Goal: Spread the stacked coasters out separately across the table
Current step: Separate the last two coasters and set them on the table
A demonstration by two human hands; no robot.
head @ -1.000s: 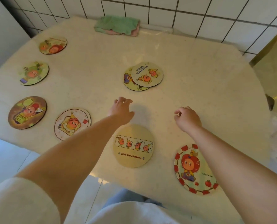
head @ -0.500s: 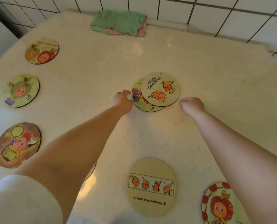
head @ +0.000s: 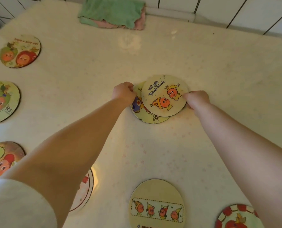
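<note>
Two round cartoon coasters overlap at the table's middle. The top coaster (head: 164, 94) reads "We are Twinkle Twinkle"; my right hand (head: 197, 100) pinches its right edge. The lower coaster (head: 141, 111) peeks out left and below; my left hand (head: 123, 92) is closed on its left edge. Other coasters lie apart: three down the left side (head: 20, 51) (head: 3, 102) (head: 3, 159), a beige one (head: 156, 205) near the front, a red-rimmed one (head: 235, 218) at front right, and one (head: 84, 191) partly hidden under my left arm.
A folded green and pink cloth (head: 114, 13) lies at the table's far edge against the white tiled wall (head: 219, 9). The cream table (head: 219, 76) stretches bare to the right of the stack and between the left coasters and the middle.
Both hands reached forward from the near table to the two overlapping coasters and closed on their edges. The camera moved in closer over the table.
</note>
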